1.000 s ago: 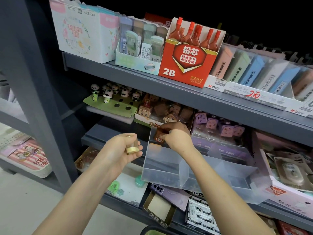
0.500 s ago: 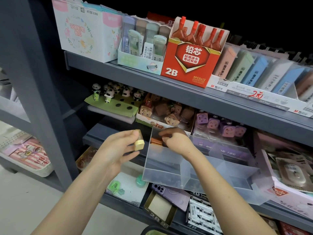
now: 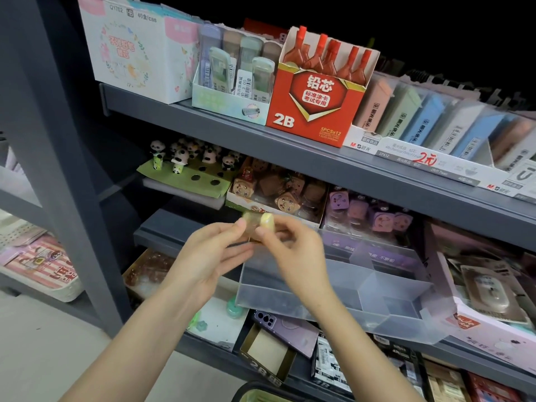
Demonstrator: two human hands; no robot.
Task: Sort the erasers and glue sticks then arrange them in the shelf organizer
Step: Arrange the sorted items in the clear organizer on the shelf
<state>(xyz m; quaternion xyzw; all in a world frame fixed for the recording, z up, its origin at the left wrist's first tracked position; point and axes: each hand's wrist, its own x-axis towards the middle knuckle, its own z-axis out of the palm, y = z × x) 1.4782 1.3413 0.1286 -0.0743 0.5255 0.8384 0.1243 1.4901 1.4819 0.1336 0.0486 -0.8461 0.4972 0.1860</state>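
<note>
Left hand (image 3: 208, 256) and right hand (image 3: 293, 250) meet, raised — both pinching one yellow piece (image 3: 259, 221).

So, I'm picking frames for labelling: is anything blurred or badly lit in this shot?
Head view: motion blur smears the left hand, the right hand and the yellowish item their fingers pinch; the red 2B box is sharp; the top right falls into black.

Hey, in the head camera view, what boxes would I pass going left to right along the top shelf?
Left to right: white floral box → pale box of lead cases → red 2B box → long white tray of pastel cases.
</note>
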